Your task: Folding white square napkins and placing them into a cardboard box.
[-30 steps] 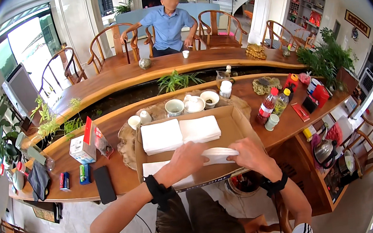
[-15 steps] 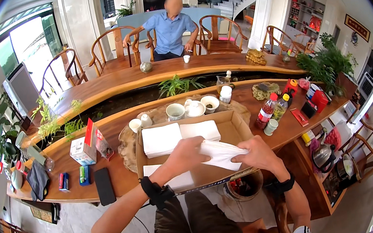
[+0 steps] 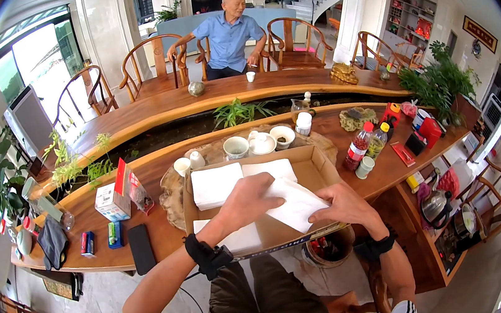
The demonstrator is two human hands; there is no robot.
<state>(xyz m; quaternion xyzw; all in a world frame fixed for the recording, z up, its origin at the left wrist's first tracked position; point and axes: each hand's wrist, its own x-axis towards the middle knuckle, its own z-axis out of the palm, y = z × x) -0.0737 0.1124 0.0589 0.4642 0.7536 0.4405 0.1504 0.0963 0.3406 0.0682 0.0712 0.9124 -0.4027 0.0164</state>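
Fingers of your left hand (image 3: 249, 198) are closed on the left side of a white folded bundle (image 3: 296, 204), and those of your right hand (image 3: 345, 203) are clamped on its right edge, with the thumb on top. You have the bundle slanted above the front right part of the cardboard tray (image 3: 317, 172), which sits on the desk (image 3: 170, 244). It looks like thin paper, so it is probably light and soft, bending easily and creasing if you squeeze hard. Its layers may slide on each other; better you take all of them together, by two opposite edges, with flat fingers and gentle pressure. Pulling at one corner could tear it. How many layers you hold, one cannot tell.
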